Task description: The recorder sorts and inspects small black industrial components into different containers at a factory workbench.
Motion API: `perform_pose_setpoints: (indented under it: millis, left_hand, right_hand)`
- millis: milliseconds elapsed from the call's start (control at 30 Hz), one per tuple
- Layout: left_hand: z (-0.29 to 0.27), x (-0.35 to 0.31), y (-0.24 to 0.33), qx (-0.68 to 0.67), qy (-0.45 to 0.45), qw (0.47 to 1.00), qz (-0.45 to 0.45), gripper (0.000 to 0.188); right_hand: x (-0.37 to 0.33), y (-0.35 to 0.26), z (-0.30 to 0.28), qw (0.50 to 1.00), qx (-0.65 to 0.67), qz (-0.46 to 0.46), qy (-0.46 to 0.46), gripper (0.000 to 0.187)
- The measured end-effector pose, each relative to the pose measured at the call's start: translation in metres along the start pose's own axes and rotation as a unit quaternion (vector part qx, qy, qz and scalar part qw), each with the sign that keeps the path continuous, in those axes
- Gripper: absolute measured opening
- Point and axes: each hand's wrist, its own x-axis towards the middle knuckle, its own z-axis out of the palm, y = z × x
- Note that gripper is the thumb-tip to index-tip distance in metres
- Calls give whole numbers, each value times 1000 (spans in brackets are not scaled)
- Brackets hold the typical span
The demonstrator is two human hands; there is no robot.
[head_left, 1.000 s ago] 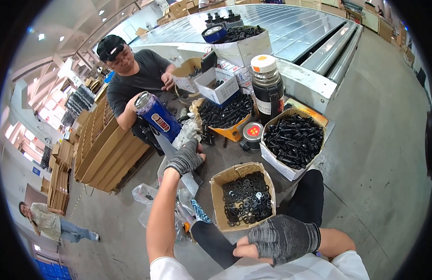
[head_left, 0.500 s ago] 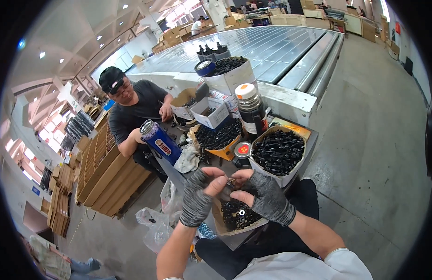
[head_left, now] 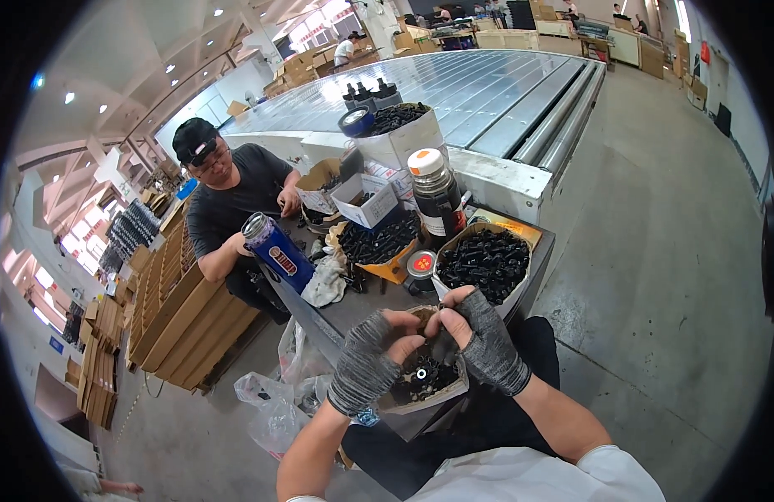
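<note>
Both my hands wear grey fingerless knit gloves and meet over an open box [head_left: 460,386] of small black parts with a pale ring among them. My right hand [head_left: 487,339] is closed, thumb and forefinger pinched on something tiny that I cannot make out. Opposite it, my left hand [head_left: 369,360] has curled fingers whose tips come close to the same spot; what they hold, if anything, is too small to name. Just beyond the right hand stands a bigger box of black plastic parts [head_left: 485,263]. A small lidded jar [head_left: 420,270] sits left of that box.
On the dark table are a thermos flask [head_left: 437,201], a blue can [head_left: 278,253], a white rag [head_left: 324,283], a small white box [head_left: 364,201] and more boxes of black parts. A co-worker [head_left: 236,188] sits at the left. Behind lies a long metal roller table [head_left: 479,92]. Plastic bags [head_left: 274,410] hang below.
The view has shifted, so the table things sit slightly further left. My right hand's fingertips have come together in a tighter pinch, while my left fingertips are a little apart from them.
</note>
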Motion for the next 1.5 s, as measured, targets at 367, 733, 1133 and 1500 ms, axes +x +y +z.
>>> perform_pose_setpoints:
  millis: [367, 733, 1133, 1500]
  left_hand:
    - [5, 12, 16, 143, 6, 984, 106, 34]
    - [3, 12, 17, 143, 10, 973, 178, 20]
    - [18, 10, 21, 73, 45, 991, 104, 15]
    - [25, 11, 26, 95, 39, 988, 113, 21]
  right_hand:
    - [-7, -12, 5, 969, -206, -127, -55, 31]
    - [0, -24, -14, 971, -176, -89, -132, 26]
    - [-18, -15, 2, 992, -118, -12, 39, 28]
    - [-27, -7, -7, 994, -76, 16, 75, 29]
